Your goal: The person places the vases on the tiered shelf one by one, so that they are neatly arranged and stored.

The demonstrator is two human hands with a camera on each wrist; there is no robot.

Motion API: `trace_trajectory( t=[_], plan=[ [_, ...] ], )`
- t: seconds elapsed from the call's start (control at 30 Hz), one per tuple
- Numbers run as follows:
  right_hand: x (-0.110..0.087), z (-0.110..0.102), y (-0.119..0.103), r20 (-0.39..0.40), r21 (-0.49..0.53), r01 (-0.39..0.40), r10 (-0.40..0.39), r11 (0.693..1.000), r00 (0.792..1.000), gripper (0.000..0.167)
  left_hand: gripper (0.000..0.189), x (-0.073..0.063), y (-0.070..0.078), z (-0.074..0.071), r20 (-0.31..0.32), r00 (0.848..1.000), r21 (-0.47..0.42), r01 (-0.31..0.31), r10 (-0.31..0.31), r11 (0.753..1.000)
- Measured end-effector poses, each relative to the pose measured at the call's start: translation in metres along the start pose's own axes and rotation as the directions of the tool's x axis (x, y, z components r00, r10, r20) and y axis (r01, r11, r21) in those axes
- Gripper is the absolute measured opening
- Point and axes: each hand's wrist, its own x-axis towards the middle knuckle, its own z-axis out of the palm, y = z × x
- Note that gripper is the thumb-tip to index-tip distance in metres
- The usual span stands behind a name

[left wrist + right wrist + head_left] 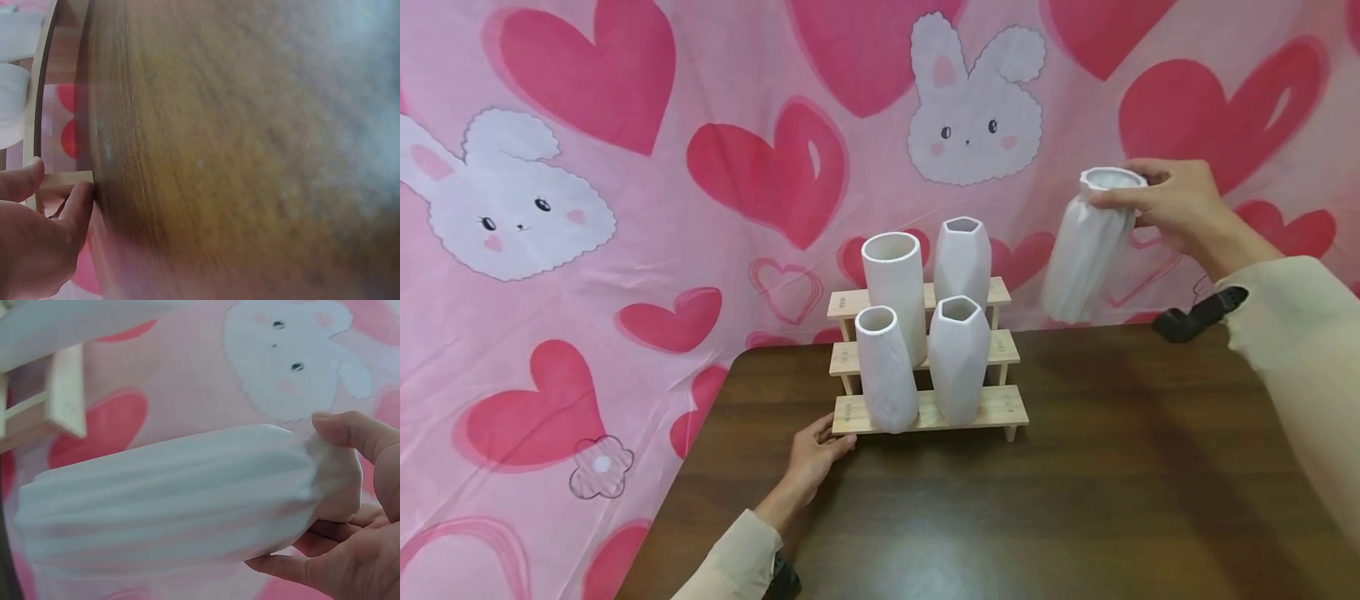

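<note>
My right hand grips a white fluted vase by its neck. The vase is held in the air, tilted, to the right of a three-step wooden stand. In the right wrist view, the thumb and fingers wrap the neck of the ribbed vase. Down at the stand's front left corner, my left hand pinches the bottom step by its end and leg. Two white vases, a slim round one and a faceted one, stand on the bottom step.
Behind them rise a ribbed cylinder vase on the middle step and another faceted vase, its base hidden. The stand is on a dark wooden table. A pink cloth with hearts and rabbits hangs behind.
</note>
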Motion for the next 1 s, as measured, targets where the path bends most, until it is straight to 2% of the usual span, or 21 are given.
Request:
trace_trajectory(
  t=[0.23,0.63,1.0],
  plan=[
    [0.006,0.004,-0.04,-0.02,0.163,0.059,-0.056,0.985,0.998,0.086,0.059,0.001,-0.001,-0.001,0.004,1.0,-0.015,-0.014,0.015,1.0],
    [0.018,0.032,-0.086,-0.01,0.135,0.127,-0.127,0.983,0.992,0.08,0.058,0.001,-0.001,0.001,-0.003,1.0,-0.021,0.001,-0.001,1.0],
    [0.027,0.069,-0.115,-0.038,0.163,0.144,-0.14,0.976,0.989,0.082,0.058,-0.002,0.001,0.004,0.004,1.0,0.0,-0.001,0.001,1.0]
  ],
)
